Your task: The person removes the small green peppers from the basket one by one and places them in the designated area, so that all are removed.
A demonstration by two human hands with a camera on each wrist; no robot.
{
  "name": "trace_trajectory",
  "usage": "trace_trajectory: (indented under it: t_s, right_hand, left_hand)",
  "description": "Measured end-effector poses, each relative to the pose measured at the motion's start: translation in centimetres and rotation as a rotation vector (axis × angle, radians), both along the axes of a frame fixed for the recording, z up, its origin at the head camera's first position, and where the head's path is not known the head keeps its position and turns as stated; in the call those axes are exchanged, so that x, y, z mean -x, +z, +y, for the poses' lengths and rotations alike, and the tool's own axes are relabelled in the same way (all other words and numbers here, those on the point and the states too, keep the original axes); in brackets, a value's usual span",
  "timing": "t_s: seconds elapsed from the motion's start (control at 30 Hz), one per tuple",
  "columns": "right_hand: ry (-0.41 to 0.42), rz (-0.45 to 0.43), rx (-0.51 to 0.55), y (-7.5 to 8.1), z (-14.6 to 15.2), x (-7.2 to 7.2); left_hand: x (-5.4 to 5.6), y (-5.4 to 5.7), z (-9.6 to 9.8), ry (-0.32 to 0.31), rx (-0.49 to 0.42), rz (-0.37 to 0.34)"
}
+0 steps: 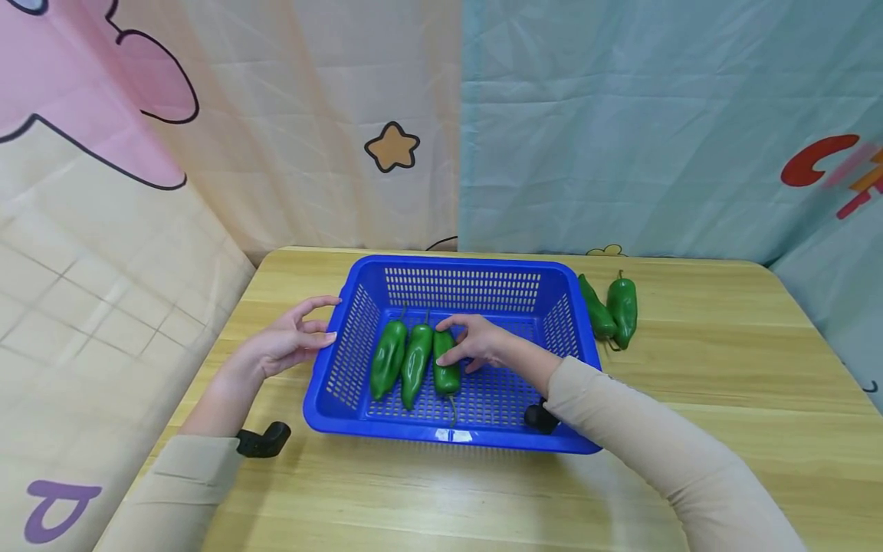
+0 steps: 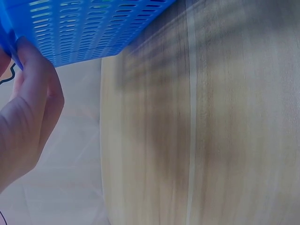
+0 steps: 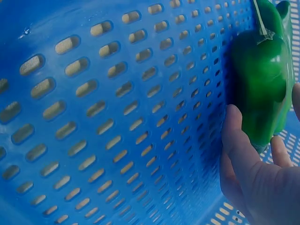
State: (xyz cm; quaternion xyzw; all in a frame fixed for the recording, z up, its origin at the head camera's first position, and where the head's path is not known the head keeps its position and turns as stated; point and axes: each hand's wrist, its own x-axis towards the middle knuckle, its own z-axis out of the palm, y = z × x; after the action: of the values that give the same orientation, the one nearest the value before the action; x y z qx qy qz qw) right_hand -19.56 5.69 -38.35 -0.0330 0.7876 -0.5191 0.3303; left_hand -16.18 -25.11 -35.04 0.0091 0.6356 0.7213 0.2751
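A person works with both hands over a blue basket (image 1: 386, 432) on a wooden table (image 1: 724, 399). The left hand (image 1: 293, 341) pinches the basket's left rim, thumb and fingers bent about its edge with only a narrow gap between them. The right hand (image 1: 476, 341) reaches down inside, half spread, its fingers curved about the rightmost pepper (image 1: 447, 377) of three; whether they grip it firmly or only touch it cannot be told. That pepper lies on the basket's slotted floor, stem towards the person. To its left, the middle pepper (image 1: 417, 366) and the leftmost pepper (image 1: 389, 360) lie roughly parallel, their stems pointing the opposite way. Outside, just beyond the basket's right wall, two more peppers rest on the table: an upright-lying one (image 1: 624, 310) with its stem away from the person, and a slanted one (image 1: 599, 313) between it and the basket, partly hidden by the rim. Light sleeves (image 1: 635, 418) cover both forearms, and a black device (image 1: 264, 441) sits at the left wrist. Behind the table hang printed curtains (image 1: 621, 138), one section bearing an orange star (image 1: 392, 146).
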Motion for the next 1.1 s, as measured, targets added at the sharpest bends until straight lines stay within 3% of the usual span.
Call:
trace_trajectory:
  t_s: [0.47, 1.1]
  right_hand:
    - [-0.054, 0.000, 0.021, -0.26, -0.57, -0.27]
    - [-0.025, -0.049, 0.037, -0.50, -0.21, 0.20]
  left_hand:
    - [0.10, -0.13, 0.00, -0.005, -0.012, -0.006]
    - [0.09, -0.08, 0.06, -0.005, -0.013, -0.001]
